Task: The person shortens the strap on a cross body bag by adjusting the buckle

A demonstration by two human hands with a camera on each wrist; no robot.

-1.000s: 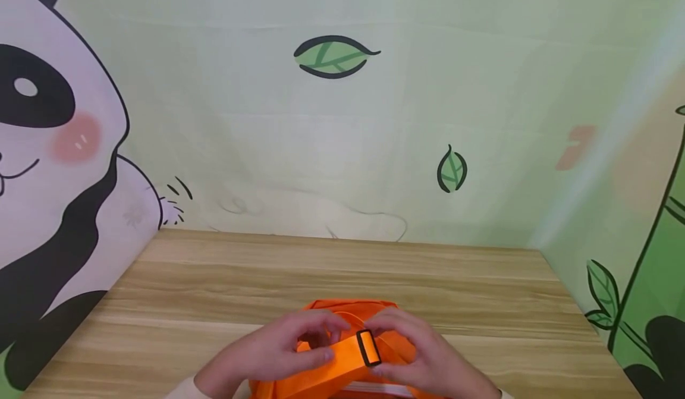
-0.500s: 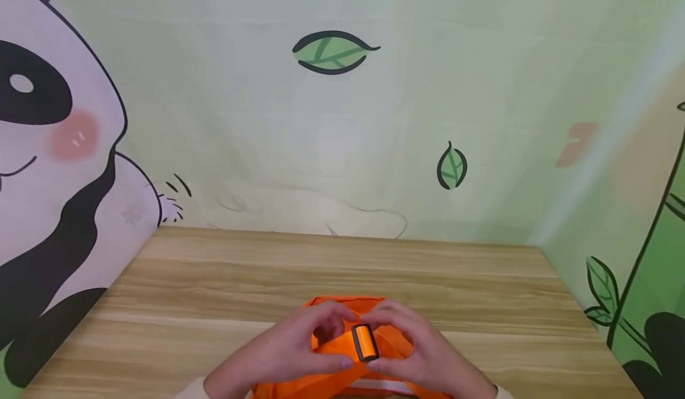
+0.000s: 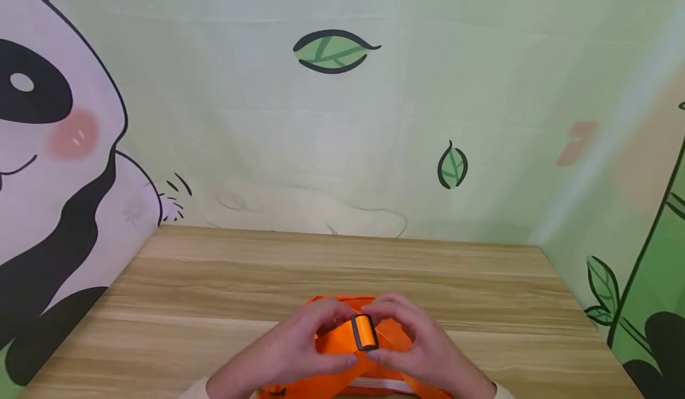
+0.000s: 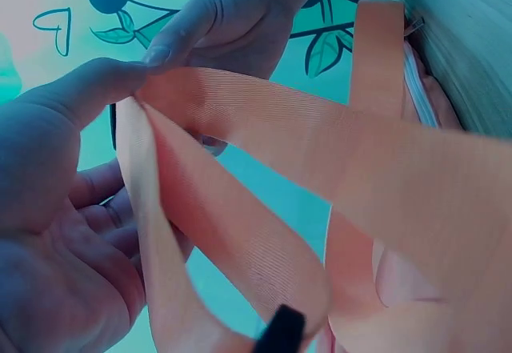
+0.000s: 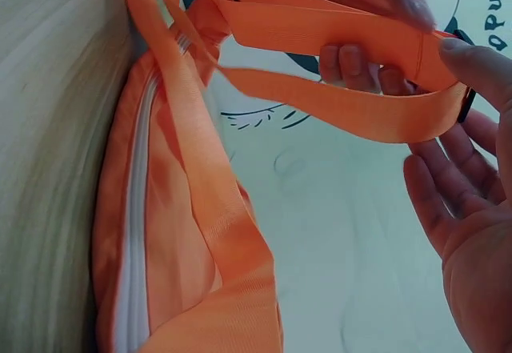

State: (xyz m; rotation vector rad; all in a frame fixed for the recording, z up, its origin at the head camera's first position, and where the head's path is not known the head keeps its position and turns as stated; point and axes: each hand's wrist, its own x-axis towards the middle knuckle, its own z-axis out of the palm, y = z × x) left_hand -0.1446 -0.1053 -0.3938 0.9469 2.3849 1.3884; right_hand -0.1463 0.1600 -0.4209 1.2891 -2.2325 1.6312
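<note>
An orange bag (image 5: 164, 217) with a white zipper (image 5: 134, 241) lies on the table. Its wide orange strap (image 5: 384, 49) is lifted and loops back on itself through a black slide buckle (image 3: 357, 333). Left of the buckle, my left hand (image 3: 299, 342) pinches the strap between thumb and fingers. My right hand (image 3: 420, 342) holds the buckle's right side, thumb below and fingers above. From the left wrist, both thumbs are seen meeting at the strap's folded end, with the buckle mostly hidden. In the right wrist view, the buckle's dark edge shows between right thumb and fingers.
A second black strap fitting (image 4: 282, 333) is on the same webbing, blurred. Wood-grain tabletop (image 3: 342, 268) stretches behind the bag to a pale green cloth backdrop (image 3: 342, 125) printed with a panda and leaves. Another strap length (image 5: 212, 177) hangs across the bag.
My left hand has shifted right, closer to the buckle. The buckle has risen slightly and moved a little left, with the right hand staying on it.
</note>
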